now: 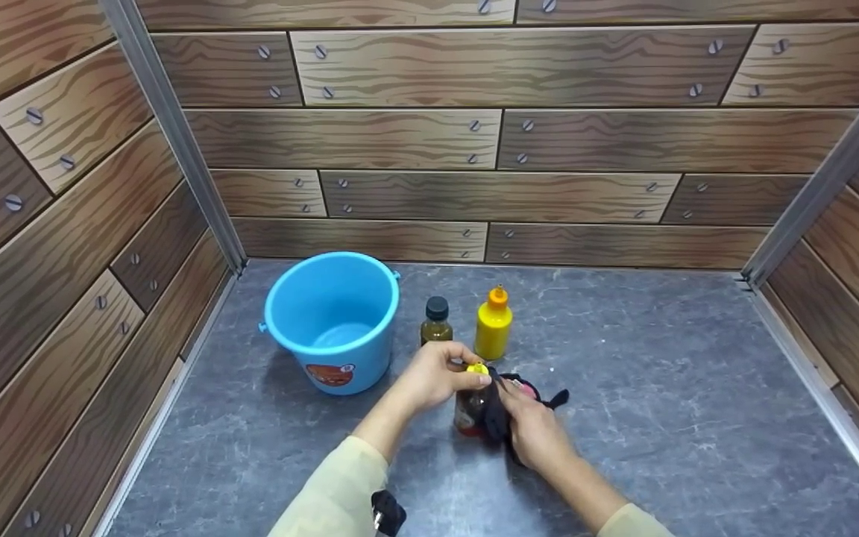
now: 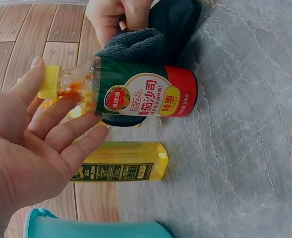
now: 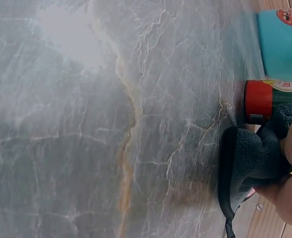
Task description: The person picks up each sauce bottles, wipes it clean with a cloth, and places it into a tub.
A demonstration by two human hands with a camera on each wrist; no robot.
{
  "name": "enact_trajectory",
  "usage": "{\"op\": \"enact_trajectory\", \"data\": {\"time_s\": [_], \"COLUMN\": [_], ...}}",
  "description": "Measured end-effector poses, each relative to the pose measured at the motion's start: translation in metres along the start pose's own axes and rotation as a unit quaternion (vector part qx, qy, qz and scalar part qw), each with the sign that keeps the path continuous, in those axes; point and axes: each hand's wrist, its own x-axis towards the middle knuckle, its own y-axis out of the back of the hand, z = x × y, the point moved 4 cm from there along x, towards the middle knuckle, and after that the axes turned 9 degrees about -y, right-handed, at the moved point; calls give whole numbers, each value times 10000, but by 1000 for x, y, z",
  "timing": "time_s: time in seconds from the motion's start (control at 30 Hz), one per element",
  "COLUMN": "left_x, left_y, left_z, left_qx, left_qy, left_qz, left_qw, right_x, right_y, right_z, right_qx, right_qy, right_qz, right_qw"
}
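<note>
A tomato ketchup bottle (image 2: 150, 91) with a yellow cap (image 2: 49, 83) stands upright on the grey surface. My left hand (image 1: 433, 377) pinches that cap between thumb and forefinger, and its other fingers reach out loosely by the bottle's neck. My right hand (image 1: 537, 429) grips a dark, fluffy cloth (image 3: 257, 156) with a black edge and a loop. Part of the cloth lies against the bottle's side. A pink patch (image 1: 525, 389) shows at the cloth, partly hidden by the right hand.
Behind the hands stand a dark-capped bottle of yellowish oil (image 1: 437, 327) and a yellow squeeze bottle (image 1: 493, 332) with an orange nozzle. A blue bucket (image 1: 381, 358) is on the left. Wood-patterned walls (image 1: 519, 67) enclose the marbled grey surface (image 1: 698, 410).
</note>
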Motion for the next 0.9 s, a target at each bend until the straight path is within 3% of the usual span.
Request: {"op": "enact_trajectory", "data": {"time_s": [0.9], "left_x": [0], "left_y": [0], "left_z": [-1], "left_qx": [22], "left_qy": [149], "left_qz": [-67], "left_qw": [9999], "right_x": [-5], "right_y": [-6], "right_z": [0], "right_qx": [-1186], "right_qy": [-326], "right_qz": [-750], "right_qw": [9896]}}
